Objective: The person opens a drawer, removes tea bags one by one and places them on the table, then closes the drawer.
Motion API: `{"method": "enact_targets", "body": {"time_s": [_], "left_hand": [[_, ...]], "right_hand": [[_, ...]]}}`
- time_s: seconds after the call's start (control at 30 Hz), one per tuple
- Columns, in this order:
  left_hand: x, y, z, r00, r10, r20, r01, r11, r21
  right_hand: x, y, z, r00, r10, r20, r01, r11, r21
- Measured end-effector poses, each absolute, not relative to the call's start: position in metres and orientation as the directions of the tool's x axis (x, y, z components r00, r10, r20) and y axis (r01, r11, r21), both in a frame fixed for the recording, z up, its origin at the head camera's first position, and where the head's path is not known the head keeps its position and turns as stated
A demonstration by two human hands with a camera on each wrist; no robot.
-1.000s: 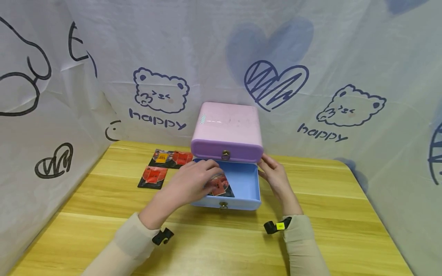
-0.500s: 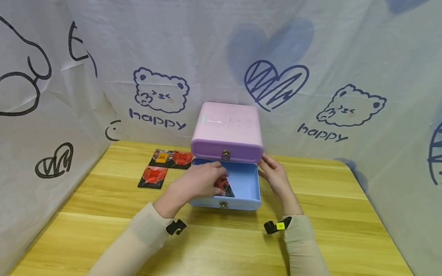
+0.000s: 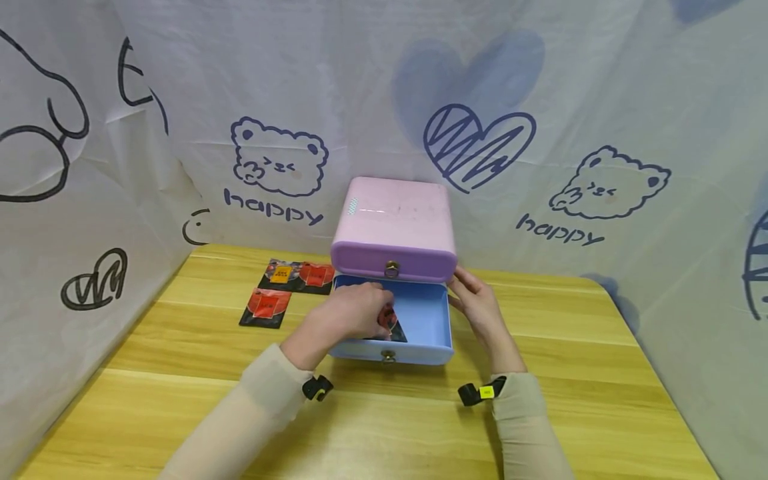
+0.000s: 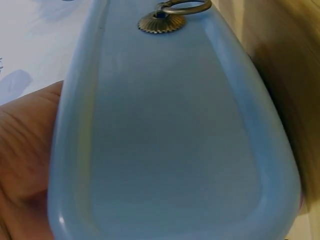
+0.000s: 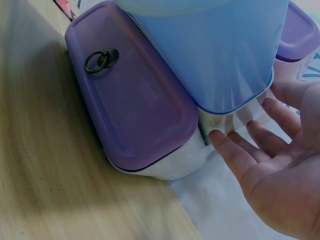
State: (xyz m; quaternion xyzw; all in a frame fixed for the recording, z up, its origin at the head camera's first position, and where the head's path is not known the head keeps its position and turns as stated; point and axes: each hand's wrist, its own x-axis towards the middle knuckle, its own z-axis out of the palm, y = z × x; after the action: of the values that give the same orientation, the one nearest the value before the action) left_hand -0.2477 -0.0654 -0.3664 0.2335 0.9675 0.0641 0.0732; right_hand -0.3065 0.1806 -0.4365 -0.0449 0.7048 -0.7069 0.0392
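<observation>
My left hand [image 3: 351,312] is in the left part of the open blue drawer [image 3: 427,313], fingers over a red-and-black packet [image 3: 394,328] lying near its front; I cannot tell whether they pinch it. My right hand [image 3: 481,312], fingers extended and apart, touches the right side of the pink cabinet [image 3: 399,217], and more packets [image 3: 265,308] lie to the left.

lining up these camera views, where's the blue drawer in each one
Head: blue drawer just below centre, pulled out under the purple top drawer.
Left wrist: drawer front fills the middle.
Right wrist: drawer body, upper middle, near the right hand.
Shared landmark: wooden table.
</observation>
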Motion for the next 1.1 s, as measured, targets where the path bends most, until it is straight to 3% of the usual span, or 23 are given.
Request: {"method": "enact_targets", "body": {"time_s": [0.37, 0.73, 1.1], "left_hand": [[-0.2495, -0.0649, -0.369, -0.879, 0.463, -0.112, 0.446, 0.882, 0.15], [-0.2516, -0.0642, -0.3721, -0.878, 0.467, -0.109, 0.462, 0.884, 0.067], [-0.2509, -0.0683, -0.3702, -0.869, 0.477, -0.13, 0.466, 0.878, 0.11]], "right_hand": [[-0.3068, 0.1792, -0.4346, -0.993, -0.114, 0.014, -0.012, -0.017, -1.0], [-0.3075, 0.1791, -0.4362, -0.993, -0.115, 0.01, -0.01, -0.006, -1.0], [-0.3086, 0.1807, -0.4376, -0.994, -0.111, -0.004, 0.002, 0.011, -1.0]]}}
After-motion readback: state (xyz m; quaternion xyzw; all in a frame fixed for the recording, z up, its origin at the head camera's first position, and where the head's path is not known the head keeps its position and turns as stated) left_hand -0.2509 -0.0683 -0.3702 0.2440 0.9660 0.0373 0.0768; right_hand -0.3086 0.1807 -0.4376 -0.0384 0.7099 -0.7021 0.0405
